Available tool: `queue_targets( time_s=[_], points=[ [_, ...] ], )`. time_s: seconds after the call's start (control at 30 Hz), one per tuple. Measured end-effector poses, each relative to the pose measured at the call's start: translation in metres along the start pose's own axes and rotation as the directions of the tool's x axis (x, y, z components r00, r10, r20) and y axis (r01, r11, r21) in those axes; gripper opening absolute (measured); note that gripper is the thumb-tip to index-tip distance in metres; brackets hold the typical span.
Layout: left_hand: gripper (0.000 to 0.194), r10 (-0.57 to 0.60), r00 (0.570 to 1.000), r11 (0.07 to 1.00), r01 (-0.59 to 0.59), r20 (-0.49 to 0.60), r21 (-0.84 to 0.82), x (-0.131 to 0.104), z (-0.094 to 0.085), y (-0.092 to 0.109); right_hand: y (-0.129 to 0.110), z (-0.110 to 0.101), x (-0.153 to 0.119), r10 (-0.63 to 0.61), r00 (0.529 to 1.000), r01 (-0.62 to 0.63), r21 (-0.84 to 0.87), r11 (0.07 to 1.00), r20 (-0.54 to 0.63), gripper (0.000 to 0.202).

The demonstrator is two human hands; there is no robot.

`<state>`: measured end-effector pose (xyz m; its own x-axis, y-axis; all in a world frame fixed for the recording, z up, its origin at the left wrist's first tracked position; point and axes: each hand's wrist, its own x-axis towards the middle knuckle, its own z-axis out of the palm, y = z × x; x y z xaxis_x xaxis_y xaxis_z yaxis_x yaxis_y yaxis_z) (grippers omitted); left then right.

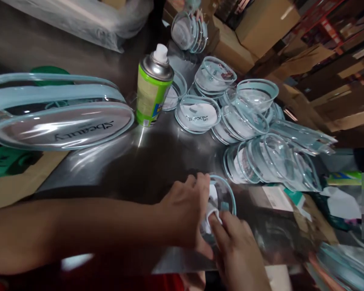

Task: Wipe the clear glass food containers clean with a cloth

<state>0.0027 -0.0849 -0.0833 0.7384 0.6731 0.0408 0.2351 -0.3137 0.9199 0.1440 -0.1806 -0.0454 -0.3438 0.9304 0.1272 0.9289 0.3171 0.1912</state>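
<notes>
A clear plastic cosmetic pouch with a pale blue rim lies on the dark metal table in front of me. My left hand is closed around its left side, fingers over the edge and thumb low. Bent over the same pouch, my right hand pinches a white cloth and presses it against the plastic. My hands hide much of the pouch. Just beyond stand more round clear pouches, among them one with "beauty" lettering.
A green spray can with a white nozzle stands beyond my hands. To its left lies a large oval clear pouch. Stacked clear pouches fill the right side. Another person's hand holds pouches at the far end. Cardboard boxes stand behind.
</notes>
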Motion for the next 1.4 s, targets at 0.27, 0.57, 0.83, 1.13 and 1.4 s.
queue_targets(
  time_s=[0.27, 0.57, 0.83, 1.13, 1.4],
  points=[
    [0.132, 0.055, 0.991, 0.913, -0.101, 0.126, 0.395, 0.003, 0.0, 0.0, -0.002, 0.004, 0.003, 0.082, 0.993, -0.086, 0.041, 0.995, 0.084, 0.033],
    [0.129, 0.101, 0.981, 0.853, -0.171, 0.167, 0.494, 0.003, -0.001, -0.002, -0.003, 0.009, -0.005, 0.076, 0.988, -0.082, 0.04, 0.996, 0.134, 0.033],
    [0.123, 0.078, 0.975, 0.843, -0.176, 0.208, 0.509, 0.004, -0.002, 0.001, -0.007, 0.013, -0.005, 0.078, 0.994, -0.08, 0.028, 0.996, 0.074, 0.024],
    [0.117, 0.089, 0.971, 0.826, -0.196, 0.222, 0.528, 0.004, -0.001, 0.001, -0.011, 0.014, -0.009, 0.053, 0.995, -0.046, -0.084, 0.995, 0.087, 0.02],
    [0.117, 0.112, 0.962, 0.797, -0.237, 0.25, 0.555, 0.005, -0.002, 0.0, -0.016, 0.019, -0.014, 0.139, 0.98, -0.134, -0.047, 0.99, 0.141, 0.023]
  ],
)
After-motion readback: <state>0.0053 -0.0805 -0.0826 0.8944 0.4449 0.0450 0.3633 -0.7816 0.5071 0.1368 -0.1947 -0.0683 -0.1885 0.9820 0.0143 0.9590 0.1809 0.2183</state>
